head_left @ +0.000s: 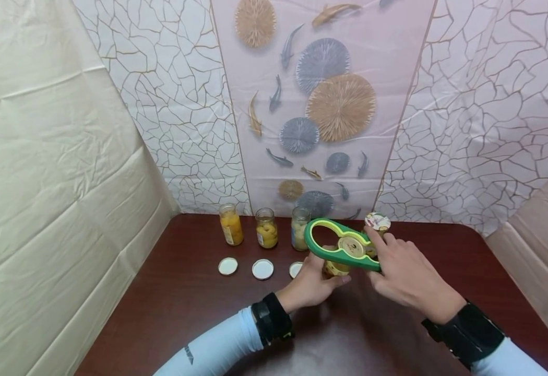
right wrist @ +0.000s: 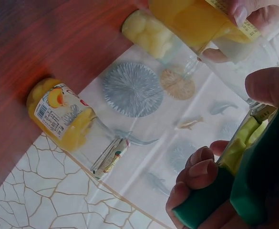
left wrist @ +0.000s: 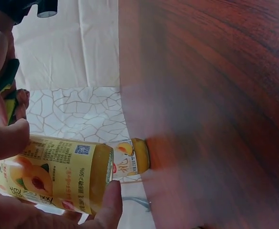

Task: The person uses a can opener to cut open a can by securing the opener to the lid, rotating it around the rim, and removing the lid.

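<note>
My left hand (head_left: 312, 283) grips a glass jar of yellow peaches (left wrist: 58, 176), its fingers and thumb curled round the labelled side. Over the top of that jar sits a green jar opener (head_left: 342, 257), with the cream printed lid (head_left: 351, 246) framed in its lime-lined opening. My right hand (head_left: 407, 269) holds the opener by its right end, fingers wrapped round the green handles in the right wrist view. From the head camera the opener hides most of the jar. The jar is tilted and raised above the table in the left wrist view.
At the back of the dark red table (head_left: 199, 313) stand three lidless fruit jars, the leftmost one orange (head_left: 231, 230). White lids (head_left: 262, 269) lie in front of them. A lidded peach jar (right wrist: 63, 114) stands beyond my right hand. Patterned cloth (head_left: 185, 104) hangs behind.
</note>
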{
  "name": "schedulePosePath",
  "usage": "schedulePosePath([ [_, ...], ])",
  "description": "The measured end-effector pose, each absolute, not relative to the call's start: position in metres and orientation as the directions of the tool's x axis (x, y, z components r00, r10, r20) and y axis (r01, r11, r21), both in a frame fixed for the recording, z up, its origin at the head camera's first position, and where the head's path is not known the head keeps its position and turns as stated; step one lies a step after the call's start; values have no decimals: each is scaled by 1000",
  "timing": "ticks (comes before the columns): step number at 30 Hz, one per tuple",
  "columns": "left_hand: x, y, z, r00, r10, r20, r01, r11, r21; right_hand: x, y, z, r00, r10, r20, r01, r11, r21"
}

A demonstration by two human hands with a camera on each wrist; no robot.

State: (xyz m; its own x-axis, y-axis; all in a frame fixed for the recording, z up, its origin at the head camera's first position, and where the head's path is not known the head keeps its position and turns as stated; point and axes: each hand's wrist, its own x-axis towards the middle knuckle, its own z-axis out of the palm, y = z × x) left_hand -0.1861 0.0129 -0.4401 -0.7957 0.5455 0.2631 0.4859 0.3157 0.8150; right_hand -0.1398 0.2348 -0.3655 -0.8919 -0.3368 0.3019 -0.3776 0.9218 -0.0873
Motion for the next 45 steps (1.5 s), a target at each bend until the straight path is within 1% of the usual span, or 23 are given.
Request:
schedulePosePath([
  [6,-189,10,-446,-771,589,242,440,218,871,-143,236,-368,-865,-374,335,-424,902,-87],
  [10,-193,7,-448,-754,605,255,430,161,888,-147,236,-368,-855,-394,338,-443,893,-80],
  [14,-196,3,-451,-735,633,241,428,158,890,-152,237,-369,-839,-424,341,-472,879,-69],
  [17,-201,-1,-453,-706,675,215,423,159,892,-159,241,-374,-807,-466,363,-520,852,-63],
  [19,-205,-4,-453,-660,726,194,430,154,890,-165,245,-377,-779,-498,380,-556,829,-55],
  [24,-217,-8,-452,-495,856,147,472,123,873,-175,254,-386,-715,-571,404,-640,767,-47],
  [26,-220,-9,-453,-456,880,133,483,119,868,-176,256,-389,-703,-588,401,-657,753,-47],
  [27,-220,-9,-454,-448,885,127,489,123,863,-176,256,-390,-701,-592,399,-660,750,-47],
  [31,-220,-9,-457,-442,888,124,494,126,860,-176,256,-395,-705,-588,396,-657,752,-51],
  [39,-220,-10,-461,-491,866,94,453,161,877,-176,256,-399,-699,-568,435,-649,759,-54],
  [45,-218,-15,-463,-542,840,38,293,145,945,-177,273,-404,-723,-507,469,-602,795,-69],
])
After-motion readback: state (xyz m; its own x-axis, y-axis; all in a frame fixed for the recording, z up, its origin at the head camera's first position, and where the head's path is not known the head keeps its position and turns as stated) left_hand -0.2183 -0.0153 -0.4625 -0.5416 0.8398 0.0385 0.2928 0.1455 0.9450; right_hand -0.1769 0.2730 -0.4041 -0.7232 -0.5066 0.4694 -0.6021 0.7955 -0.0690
